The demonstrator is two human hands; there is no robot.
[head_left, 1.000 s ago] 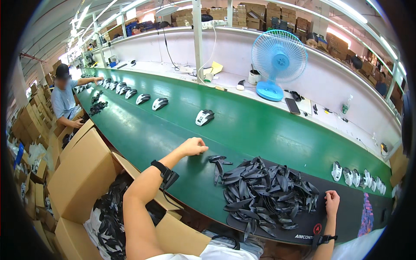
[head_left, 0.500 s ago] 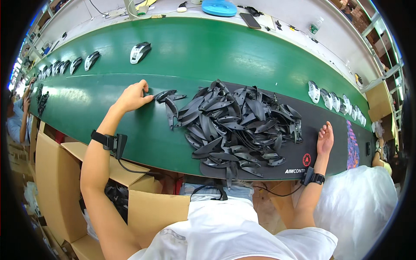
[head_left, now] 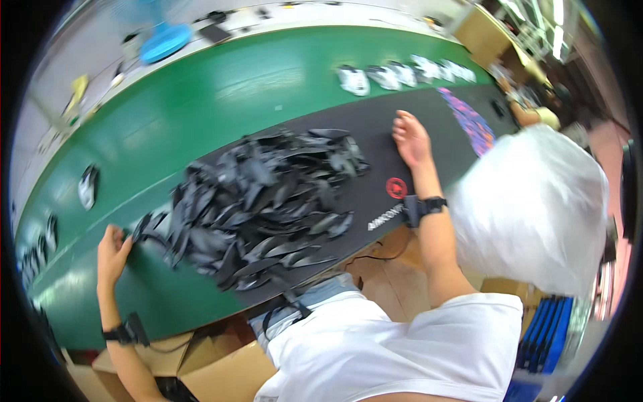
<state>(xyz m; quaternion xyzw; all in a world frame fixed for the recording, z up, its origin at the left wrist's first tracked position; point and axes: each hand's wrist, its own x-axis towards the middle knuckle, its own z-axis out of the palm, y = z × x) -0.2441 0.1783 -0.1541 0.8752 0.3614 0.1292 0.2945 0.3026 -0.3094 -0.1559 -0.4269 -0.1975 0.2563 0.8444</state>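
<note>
A heap of curved black plastic side pieces (head_left: 261,191) lies across a dark mat (head_left: 375,151) and the green tabletop. My left hand (head_left: 112,258) rests at the heap's left end, thumb apart from the loosely bent fingers and beside the outermost pieces; nothing shows in its grasp. Over the mat, right of the heap, my right hand (head_left: 412,141) hovers with its palm partly turned up and fingers slightly curled, holding nothing visible. White-and-black mouse shells (head_left: 353,80) stand in a row beyond it. A single shell (head_left: 88,187) sits up-left of my left hand. Motion blurs the heap.
More shells (head_left: 40,249) line the far left. A bulky white plastic bag (head_left: 529,201) stands close to my right arm. Cardboard boxes (head_left: 231,375) are below the table edge. A blue fan (head_left: 164,41) and a phone (head_left: 214,33) occupy the back ledge. Another person (head_left: 536,114) works at far right.
The whole view has swung to the right, so table and heap appear shifted left and tilted. Both hands keep about the same places relative to the heap.
</note>
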